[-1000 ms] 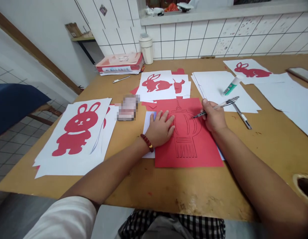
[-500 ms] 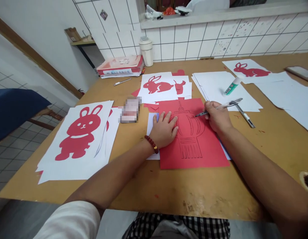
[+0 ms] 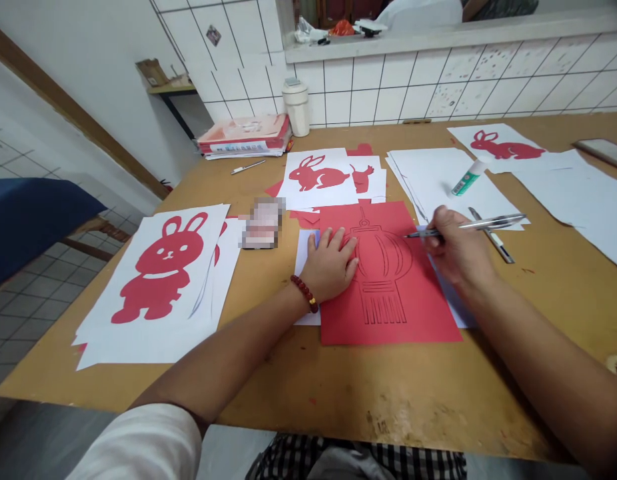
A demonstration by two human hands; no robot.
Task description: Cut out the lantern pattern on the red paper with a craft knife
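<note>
A white sheet bearing a red rabbit figure (image 3: 161, 273) lies at far left. The left hand (image 3: 328, 267), spread flat and grasping nothing, rests on the left edge of the red paper (image 3: 386, 273), which lies in front of the person; firm, even palm pressure should stop it slipping. The right hand (image 3: 458, 247) pinches a pen (image 3: 491, 223), its tip by the pencil-thin lantern outline (image 3: 381, 250); whether it touches is unclear. A light, steady grip probably suits these curves.

Our single, head-worn view
We face forward and down across the desk (image 3: 268, 390), our left hand (image 3: 331, 270) and right hand (image 3: 461, 250) near, the tiled wall (image 3: 366, 90) farther off.
</note>
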